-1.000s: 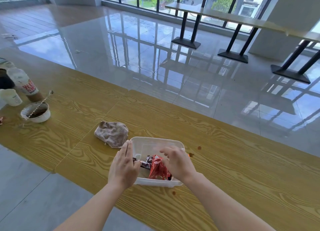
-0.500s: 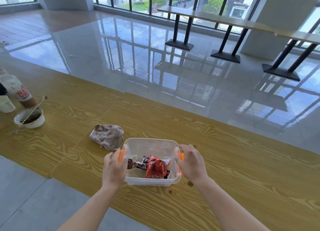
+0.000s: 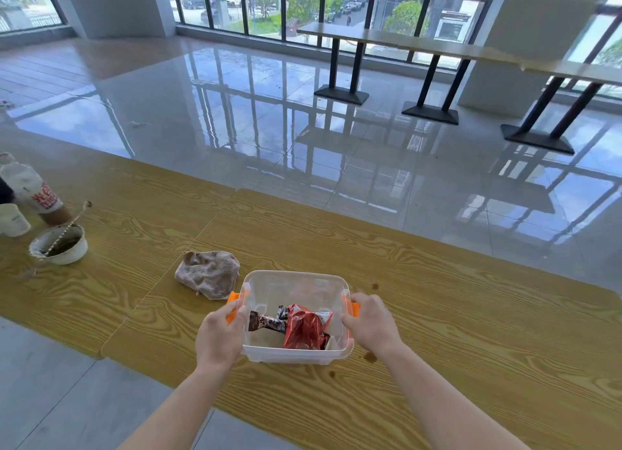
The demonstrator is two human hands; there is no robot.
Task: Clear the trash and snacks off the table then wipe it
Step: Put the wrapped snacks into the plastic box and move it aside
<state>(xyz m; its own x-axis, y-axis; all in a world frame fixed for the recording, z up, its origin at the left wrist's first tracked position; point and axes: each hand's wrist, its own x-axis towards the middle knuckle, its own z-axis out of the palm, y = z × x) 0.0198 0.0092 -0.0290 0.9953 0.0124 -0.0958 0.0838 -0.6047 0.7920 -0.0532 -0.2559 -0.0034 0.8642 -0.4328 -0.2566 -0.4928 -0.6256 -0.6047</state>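
With the wrappers dropped in, the left grip and right grip have moved out to clasp the orange handles of the clear box, likely to carry it off the counter

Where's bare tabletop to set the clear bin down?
The wood grain table right of the clear plastic bin, beyond the small brown stains, is bare. Another gap lies between the crumpled beige cloth and the white bowl. Crowded: far left, bowl, white cup, bottle.
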